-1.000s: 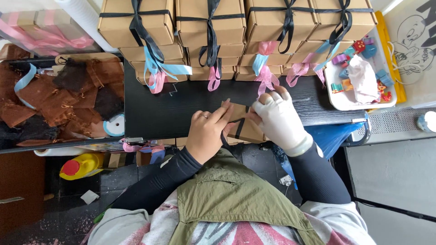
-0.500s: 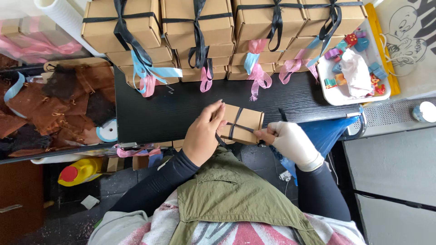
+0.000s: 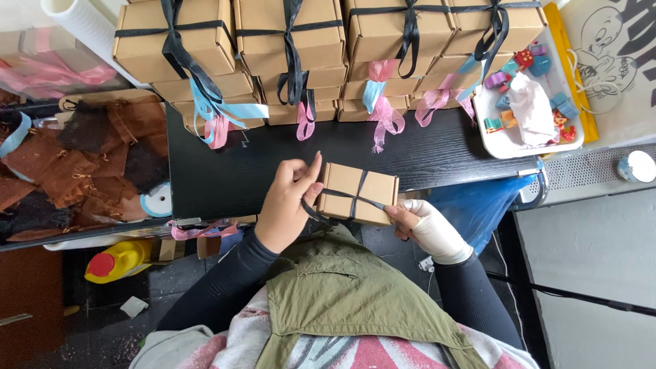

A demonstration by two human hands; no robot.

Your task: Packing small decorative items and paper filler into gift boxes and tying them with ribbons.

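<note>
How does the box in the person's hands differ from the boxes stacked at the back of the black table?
The held box sits alone between the left hand and gloved right hand; the stacked boxes rest in piles. Its dark ribbon is unfinished; theirs are tied, some with pink or blue. All are plain brown cardboard.

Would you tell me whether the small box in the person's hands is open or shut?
Shut: the small box has its top flat, with dark ribbon crossing it.

Left hand: my bare left hand (image 3: 287, 205), fingers curled, pinching.
Right hand: my white-gloved right hand (image 3: 427, 225), gripping from below.
Arms: both bent inward, black-sleeved.
</note>
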